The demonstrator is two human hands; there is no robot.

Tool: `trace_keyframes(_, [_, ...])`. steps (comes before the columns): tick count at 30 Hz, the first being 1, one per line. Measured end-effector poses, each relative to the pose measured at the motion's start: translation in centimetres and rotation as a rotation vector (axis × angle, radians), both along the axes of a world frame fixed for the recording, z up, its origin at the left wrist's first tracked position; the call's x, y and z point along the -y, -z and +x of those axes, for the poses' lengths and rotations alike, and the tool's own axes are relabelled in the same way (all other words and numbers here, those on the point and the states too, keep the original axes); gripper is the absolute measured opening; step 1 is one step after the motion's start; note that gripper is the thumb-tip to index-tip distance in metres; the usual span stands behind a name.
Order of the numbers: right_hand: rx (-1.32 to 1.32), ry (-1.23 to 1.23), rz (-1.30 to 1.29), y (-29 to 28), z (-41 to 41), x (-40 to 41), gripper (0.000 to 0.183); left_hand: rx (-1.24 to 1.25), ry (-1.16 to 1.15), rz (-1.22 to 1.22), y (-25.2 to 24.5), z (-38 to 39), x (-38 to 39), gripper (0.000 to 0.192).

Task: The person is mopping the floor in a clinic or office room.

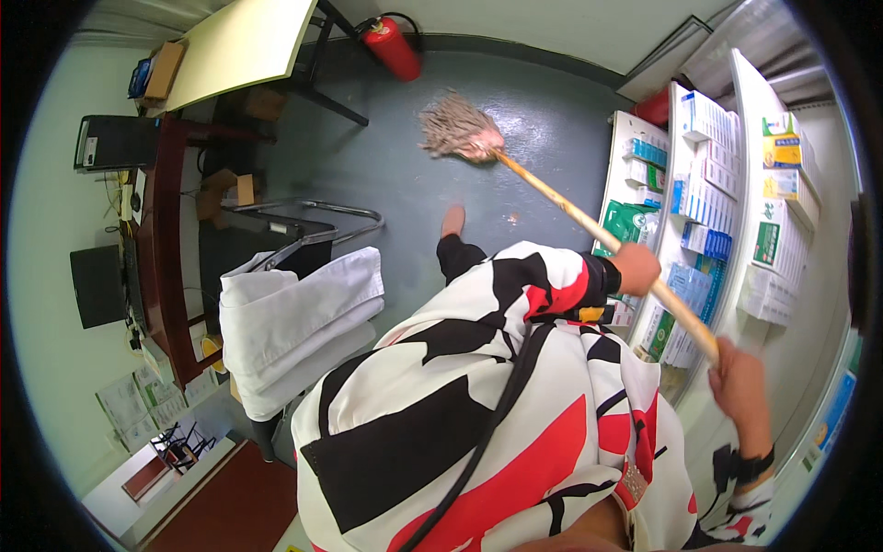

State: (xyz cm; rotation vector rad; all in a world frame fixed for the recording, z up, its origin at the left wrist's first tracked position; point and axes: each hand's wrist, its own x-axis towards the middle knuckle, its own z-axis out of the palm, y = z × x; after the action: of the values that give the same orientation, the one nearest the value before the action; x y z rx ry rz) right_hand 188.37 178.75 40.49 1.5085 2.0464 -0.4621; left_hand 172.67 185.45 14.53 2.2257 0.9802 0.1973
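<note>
A string mop with a greyish-pink head rests on the grey floor, its yellowish wooden handle slanting up to the right. My left hand is closed around the handle's upper part, beside the shelves. Farther up, at the handle's top end, my right hand grips it; the palm side is hidden. One of my feet, in a pinkish-brown shoe, stands below the mop head.
Shelves of boxed goods stand close on the right. On the left are a metal-framed chair with white cloth over it, and a dark red desk with a monitor. A red fire extinguisher and a pale table are beyond.
</note>
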Motion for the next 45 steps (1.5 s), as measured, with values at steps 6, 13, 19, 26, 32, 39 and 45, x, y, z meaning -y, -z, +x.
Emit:
trace_keyframes(6, [-0.355, 0.631, -0.124, 2.0, 1.6, 11.9, 0.031, -0.050, 0.588, -0.190, -0.3, 2.0, 5.3, 0.020])
trace_keyframes(13, [-0.533, 0.850, -0.152, 8.2, -4.1, 17.3, 0.032, -0.205, 0.665, -0.243, 2.1, -4.2, 6.5, 0.020])
trace_keyframes(19, [-0.462, 0.629, -0.037, 14.6, -13.0, 10.2, 0.029, -0.344, 0.253, -0.021, 7.1, -13.9, 2.0, 0.016])
trace_keyframes(26, [-0.427, 0.603, -0.056, 19.3, -25.7, 0.5, 0.022, -0.398, -0.227, 0.149, 6.9, -25.6, -3.7, 0.019])
trace_keyframes(32, [-0.412, 0.607, -0.058, 19.2, -23.6, 8.8, 0.026, -0.313, -0.277, 0.323, 9.9, -23.3, 3.9, 0.016])
trace_keyframes(39, [-0.335, 0.677, 0.088, 14.9, -13.5, 25.6, 0.030, -0.215, -0.054, 0.226, 7.3, -11.9, 18.3, 0.018])
trace_keyframes(45, [-0.359, 0.770, 0.078, 8.5, -7.3, 45.1, 0.032, -0.200, 0.575, 0.093, 4.1, -3.2, 34.1, 0.029])
